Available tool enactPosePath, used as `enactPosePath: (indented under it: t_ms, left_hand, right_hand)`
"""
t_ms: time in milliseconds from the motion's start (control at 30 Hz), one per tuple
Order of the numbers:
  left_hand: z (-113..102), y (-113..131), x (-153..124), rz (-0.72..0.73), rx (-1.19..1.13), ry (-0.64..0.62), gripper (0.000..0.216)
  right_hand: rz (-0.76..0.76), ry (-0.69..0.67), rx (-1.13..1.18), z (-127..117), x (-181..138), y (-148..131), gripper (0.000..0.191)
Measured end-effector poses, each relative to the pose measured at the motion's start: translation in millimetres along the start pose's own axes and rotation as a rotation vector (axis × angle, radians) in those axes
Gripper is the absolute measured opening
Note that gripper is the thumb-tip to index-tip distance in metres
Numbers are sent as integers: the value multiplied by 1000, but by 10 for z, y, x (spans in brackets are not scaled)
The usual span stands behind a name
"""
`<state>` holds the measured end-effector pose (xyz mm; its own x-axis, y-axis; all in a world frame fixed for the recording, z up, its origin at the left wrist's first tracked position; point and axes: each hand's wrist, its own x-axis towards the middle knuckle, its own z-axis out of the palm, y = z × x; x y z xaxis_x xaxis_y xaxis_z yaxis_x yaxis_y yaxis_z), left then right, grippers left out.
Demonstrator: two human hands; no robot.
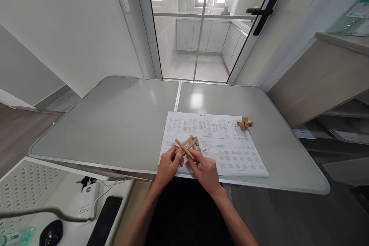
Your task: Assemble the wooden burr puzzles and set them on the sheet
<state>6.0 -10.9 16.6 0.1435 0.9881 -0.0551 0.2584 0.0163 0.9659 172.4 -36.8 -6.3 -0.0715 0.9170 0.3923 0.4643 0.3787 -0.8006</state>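
Over the near edge of a printed instruction sheet (227,150), my left hand (168,165) and my right hand (206,171) meet. Together they hold a loose cluster of notched wooden puzzle sticks (190,144). One long stick (184,148) lies across the front of it, pinched between the fingers of both hands. An assembled wooden cross-shaped puzzle (245,123) stands apart at the sheet's far right corner, untouched.
The sheet lies on a grey folding table (115,123) with a centre seam. At lower left a white perforated surface carries a power bank (86,203), a black phone (104,219), a mouse (52,232) and cables. Wooden shelving (325,80) stands to the right, glass doors behind.
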Motion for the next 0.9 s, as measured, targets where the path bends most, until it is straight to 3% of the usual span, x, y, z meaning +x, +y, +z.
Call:
enactPosePath:
  t_ms: [900]
  left_hand:
    - [-53,17,5,40,-98,-37,42]
  right_hand:
    - [-42,19,-4,-7,12,-20,23]
